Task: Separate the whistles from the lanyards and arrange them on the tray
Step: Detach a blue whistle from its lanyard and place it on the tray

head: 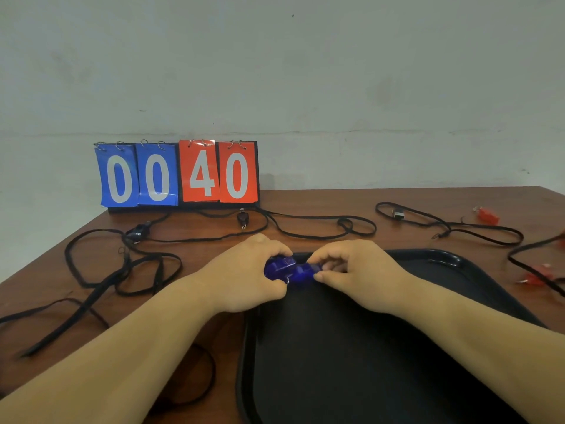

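A blue whistle (289, 270) is held over the far left corner of the black tray (458, 270). My left hand (250, 270) grips its rounded body, and my right hand (351, 267) pinches its other end. A small metal ring shows under the whistle. Black lanyards (122, 270) lie tangled on the wooden table to the left. A dark whistle (138, 232) and another dark one (243, 218) sit among the cords near the scoreboard. At the right lie a red whistle (487, 215) and a second red whistle (538, 275) on cords.
A flip scoreboard (179, 175) reading 00 40 stands at the back left against the wall. More black lanyard loops (449, 228) with a small clip spread across the back right. The table edge runs diagonally at the left.
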The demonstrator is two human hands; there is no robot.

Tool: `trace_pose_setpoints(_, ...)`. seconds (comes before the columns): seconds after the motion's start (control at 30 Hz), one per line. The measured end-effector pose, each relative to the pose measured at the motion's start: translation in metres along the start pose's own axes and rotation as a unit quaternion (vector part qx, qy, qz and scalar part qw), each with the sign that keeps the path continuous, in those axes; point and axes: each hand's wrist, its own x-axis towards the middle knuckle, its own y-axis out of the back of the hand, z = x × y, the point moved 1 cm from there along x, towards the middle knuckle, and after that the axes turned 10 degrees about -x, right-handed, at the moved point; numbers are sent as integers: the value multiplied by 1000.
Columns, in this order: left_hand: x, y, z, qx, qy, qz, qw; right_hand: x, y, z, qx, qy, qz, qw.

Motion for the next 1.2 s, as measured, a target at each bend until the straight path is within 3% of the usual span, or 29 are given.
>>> trace_pose_setpoints(0.17, -2, -1, 3, -6, -2, -20, 1000, 3, -4, -5, -34, 18, 36, 999)
trace_pose_setpoints(0.5, 11, -15, 11, 57, 27, 74, 995, 4, -4, -4, -126, -11, 84, 988)
trace_pose_setpoints(1.2, 5, -13, 12, 39, 37, 68, 996, -2, -6, -12, -157, -13, 52, 986)
